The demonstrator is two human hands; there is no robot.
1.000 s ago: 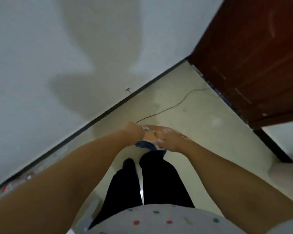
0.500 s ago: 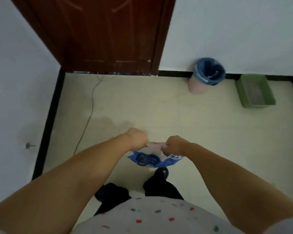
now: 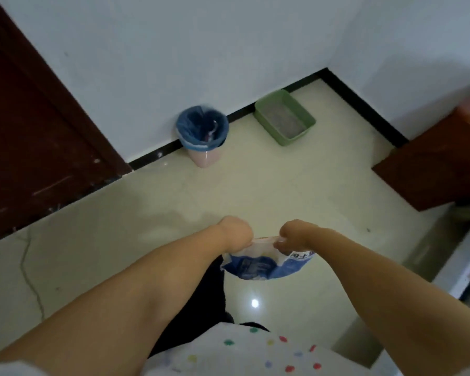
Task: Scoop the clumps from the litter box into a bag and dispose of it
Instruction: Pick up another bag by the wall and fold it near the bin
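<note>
Pale glossy floor (image 3: 269,191), white walls (image 3: 174,50) with black skirting (image 3: 364,104), dark red-brown door (image 3: 33,137) at left.

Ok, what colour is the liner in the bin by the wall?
Blue liner in a pink bin, seen in the head view.

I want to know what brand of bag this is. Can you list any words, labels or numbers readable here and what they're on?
Blue and white bag, held by the left hand and right hand: a few dark characters on a white patch near the right hand, too blurred to read.
Waste bin, litter box, door: no text visible.
</note>
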